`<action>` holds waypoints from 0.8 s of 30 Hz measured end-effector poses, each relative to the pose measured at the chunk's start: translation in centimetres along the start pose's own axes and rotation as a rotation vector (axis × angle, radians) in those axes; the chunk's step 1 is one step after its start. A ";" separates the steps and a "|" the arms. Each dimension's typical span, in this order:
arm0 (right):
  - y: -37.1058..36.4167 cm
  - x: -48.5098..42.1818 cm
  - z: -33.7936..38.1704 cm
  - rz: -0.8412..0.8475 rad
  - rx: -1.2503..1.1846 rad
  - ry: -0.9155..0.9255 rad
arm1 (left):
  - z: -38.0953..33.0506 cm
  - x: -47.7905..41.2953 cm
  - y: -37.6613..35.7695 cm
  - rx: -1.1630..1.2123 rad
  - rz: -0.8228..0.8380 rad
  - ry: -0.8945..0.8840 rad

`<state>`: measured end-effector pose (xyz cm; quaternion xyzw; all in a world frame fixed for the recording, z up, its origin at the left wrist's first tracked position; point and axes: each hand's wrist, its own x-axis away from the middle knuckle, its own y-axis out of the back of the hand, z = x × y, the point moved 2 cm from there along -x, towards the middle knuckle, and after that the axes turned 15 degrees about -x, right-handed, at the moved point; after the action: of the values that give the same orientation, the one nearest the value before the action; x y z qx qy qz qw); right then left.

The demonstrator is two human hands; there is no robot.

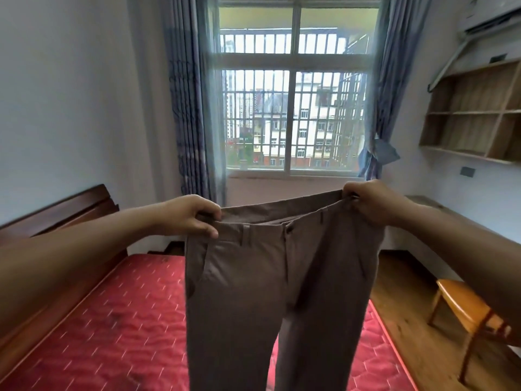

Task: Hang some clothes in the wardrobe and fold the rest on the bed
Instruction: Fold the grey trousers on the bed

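Note:
A pair of brown trousers (262, 292) hangs full length in front of me, held up by the waistband over the bed (118, 320). My left hand (194, 215) grips the left end of the waistband. My right hand (372, 201) grips the right end, slightly higher. The waistband is stretched wide between them, and both legs drop straight down past the bottom edge of the view. The bed has a red quilted mattress and a dark wooden headboard (64, 210) on the left. No wardrobe is in view.
A barred window (293, 108) with blue-grey curtains fills the far wall. Wooden wall shelves (473, 114) hang at the right above a desk top (431, 204). An orange wooden chair (468, 311) stands on the wood floor right of the bed.

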<state>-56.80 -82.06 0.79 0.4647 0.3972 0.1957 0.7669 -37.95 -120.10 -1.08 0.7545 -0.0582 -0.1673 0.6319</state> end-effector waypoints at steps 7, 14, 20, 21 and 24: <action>1.1 -0.5 -1.1 -0.091 -0.059 -0.024 | 1.8 -1.3 1.8 -0.033 -0.314 0.152; 3.6 -1.3 -2.0 -0.292 -0.137 -0.008 | 3.5 -2.9 3.9 0.066 -0.571 0.277; 4.1 -2.5 -2.2 -0.383 -0.312 -0.153 | 4.2 -4.9 4.7 -0.002 -0.558 0.336; 3.8 -2.9 -2.3 -0.371 -0.337 -0.212 | 4.1 -5.4 4.4 0.049 -0.515 0.369; 2.2 -3.8 -1.5 -0.298 -0.477 -0.388 | 2.8 -7.0 2.4 0.349 -0.388 0.447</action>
<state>-60.18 -82.67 3.95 0.2378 0.2504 0.0767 0.9353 -45.15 -121.06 2.15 0.8663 0.1989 -0.1024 0.4466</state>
